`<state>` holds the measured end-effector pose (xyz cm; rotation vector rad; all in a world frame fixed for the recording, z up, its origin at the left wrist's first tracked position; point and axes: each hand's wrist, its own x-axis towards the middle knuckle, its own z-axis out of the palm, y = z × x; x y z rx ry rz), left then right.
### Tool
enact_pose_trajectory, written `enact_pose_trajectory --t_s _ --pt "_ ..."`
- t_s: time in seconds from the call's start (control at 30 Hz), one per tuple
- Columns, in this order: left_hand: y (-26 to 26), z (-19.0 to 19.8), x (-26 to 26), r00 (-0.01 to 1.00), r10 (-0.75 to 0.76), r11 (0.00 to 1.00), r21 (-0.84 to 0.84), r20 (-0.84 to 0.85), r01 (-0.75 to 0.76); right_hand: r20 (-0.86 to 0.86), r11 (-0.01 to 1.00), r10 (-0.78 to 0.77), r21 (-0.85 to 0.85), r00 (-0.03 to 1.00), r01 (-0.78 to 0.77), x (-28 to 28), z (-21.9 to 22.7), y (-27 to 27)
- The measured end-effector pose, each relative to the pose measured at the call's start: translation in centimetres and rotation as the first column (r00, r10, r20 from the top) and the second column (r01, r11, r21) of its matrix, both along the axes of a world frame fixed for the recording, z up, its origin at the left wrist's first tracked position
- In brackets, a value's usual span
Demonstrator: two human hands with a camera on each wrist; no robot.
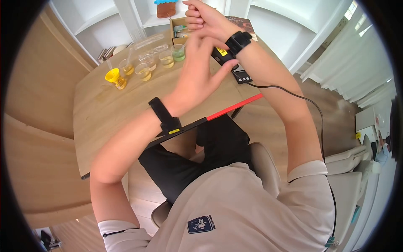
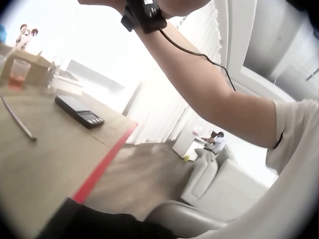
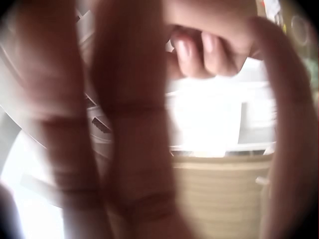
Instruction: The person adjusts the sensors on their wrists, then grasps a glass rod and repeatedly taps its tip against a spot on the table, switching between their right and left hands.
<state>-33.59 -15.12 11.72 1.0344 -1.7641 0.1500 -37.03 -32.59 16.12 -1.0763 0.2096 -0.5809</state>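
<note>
My left hand [image 1: 195,71] reaches over the table to the right wrist, where a black camera [image 1: 226,59] with a yellow label sits under the strap. Its fingers [image 3: 134,124] are extended and loom large and blurred in the right wrist view, close before the lens. The thumb lies along the camera's other side. Raised beyond it, my right hand [image 1: 208,20] has its fingers folded toward the palm and nothing in them. Near the hands lies a small black device with buttons [image 1: 242,77], also shown in the left wrist view with a flat grey top.
On the wooden table [image 1: 96,122] stand several clear cups, one with green liquid [image 1: 178,53] and others with yellowish liquid [image 1: 166,60]. A yellow funnel [image 1: 113,75] is at the left. Behind are a cardboard box [image 1: 172,31] and clear plastic pieces [image 1: 150,42]. A black cable [image 1: 289,90] trails along the right arm.
</note>
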Motion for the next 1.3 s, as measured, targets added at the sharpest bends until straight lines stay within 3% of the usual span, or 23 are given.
enact_pose_trajectory --t_s 0.03,0.07,0.13,0.17,0.23,0.3,0.43,0.53,0.67,0.73,0.8,0.87,0.9,0.97,1.0,1.03,1.07,1.1,1.13,1.17,1.23,1.27,1.3 --pt "-0.2 -0.4 -0.5 0.989 0.110 0.994 -0.008 -0.099 -0.111 0.033 1.000 0.015 0.012 0.999 -0.015 0.2 -0.1 -0.6" --pt "-0.4 -0.8 -0.8 0.989 0.106 0.994 -0.007 -0.099 -0.107 0.066 0.999 0.029 0.025 0.997 -0.031 0.4 -0.1 -1.1" --pt "-0.7 -1.1 -1.3 0.817 -0.022 0.917 0.313 -0.577 0.246 0.102 0.998 -0.019 0.067 0.995 0.012 0.6 -0.3 -1.7" --pt "-0.8 -1.2 -1.2 0.816 -0.023 0.916 0.314 -0.577 0.248 0.126 0.990 -0.032 0.139 0.992 0.014 0.4 -0.5 -2.0" --pt "-0.9 -1.0 -1.1 0.482 -0.058 0.747 0.283 -0.874 0.602 0.149 0.977 -0.047 0.211 0.988 0.015 0.2 -0.7 -2.5" --pt "-1.4 -1.1 -0.2 0.458 -0.081 0.700 0.277 -0.885 0.658 0.219 0.933 0.000 0.351 0.976 -0.079 -0.1 -0.8 -3.0" --pt "-1.4 -1.3 0.7 0.387 -0.143 0.590 0.236 -0.911 0.772 0.231 0.949 -0.008 0.310 0.973 -0.065 -0.3 -0.8 -3.2" --pt "-1.4 -1.6 0.7 0.336 -0.118 0.580 0.210 -0.934 0.787 0.244 0.941 -0.034 0.336 0.969 -0.051 0.1 -1.1 -3.6" --pt "-1.7 -1.6 1.8 0.361 -0.109 0.515 0.258 -0.926 0.817 0.307 0.929 -0.024 0.358 0.951 -0.092 0.6 -0.9 -3.8" --pt "-1.4 -1.4 2.7 0.521 -0.086 0.524 0.406 -0.849 0.749 0.308 0.934 -0.011 0.343 0.951 -0.100 -0.7 -0.7 -3.7" --pt "-1.2 -1.4 4.4 0.574 -0.070 0.572 0.439 -0.816 0.693 0.188 0.996 0.056 0.061 0.981 -0.068 -3.6 -0.2 -4.0" --pt "-1.5 -2.3 7.6 0.705 -0.079 0.669 0.487 -0.705 0.562 0.197 0.985 0.149 0.052 0.969 -0.162 -2.3 -0.9 -3.9" --pt "-2.4 -2.6 9.7 0.787 -0.085 0.724 0.504 -0.612 0.470 0.103 1.000 0.008 -0.010 0.995 -0.007 -1.9 -1.2 -4.2" --pt "-1.7 -1.5 13.0 0.963 0.037 0.829 0.547 -0.266 0.119 -0.012 0.983 0.008 -0.183 1.000 -0.010 -2.3 -0.5 -1.1" --pt "-1.9 -1.4 14.8 0.986 0.151 0.860 0.500 -0.065 -0.099 -0.052 0.958 -0.020 -0.288 0.998 0.004 -1.8 0.2 1.8" --pt "-2.0 -1.2 16.6 0.958 0.254 0.862 0.418 0.135 -0.287 -0.110 0.938 0.018 -0.341 0.994 -0.054 -1.4 0.3 3.6" --pt "-1.1 -0.4 17.8 0.944 0.299 0.845 0.423 0.136 -0.329 -0.109 0.936 0.066 -0.337 0.992 -0.100 -0.8 0.3 6.1" --pt "-0.3 1.6 18.3 0.788 0.359 0.805 0.260 0.500 -0.533 -0.261 0.890 0.009 -0.438 0.965 -0.127 -0.4 0.7 9.0" --pt "0.1 3.3 19.0 0.493 0.386 0.756 0.039 0.779 -0.653 -0.391 0.830 -0.068 -0.532 0.918 -0.165 0.3 1.3 11.3" --pt "-0.8 2.3 21.8 0.407 0.434 0.839 -0.196 0.804 -0.508 -0.386 0.824 -0.047 -0.537 0.921 -0.183 1.2 1.3 13.0" --pt "0.3 3.4 22.7 0.354 0.457 0.777 -0.172 0.816 -0.606 -0.450 0.506 0.013 -0.767 0.893 -0.394 3.1 0.4 15.9" --pt "1.0 4.0 23.1 0.315 0.466 0.717 -0.144 0.827 -0.682 -0.449 0.499 0.036 -0.766 0.893 -0.405 4.2 -0.3 17.1" --pt "1.8 5.0 23.3 0.372 0.480 0.675 -0.064 0.794 -0.735 -0.383 0.574 0.062 -0.742 0.922 -0.347 5.2 -1.3 18.2"
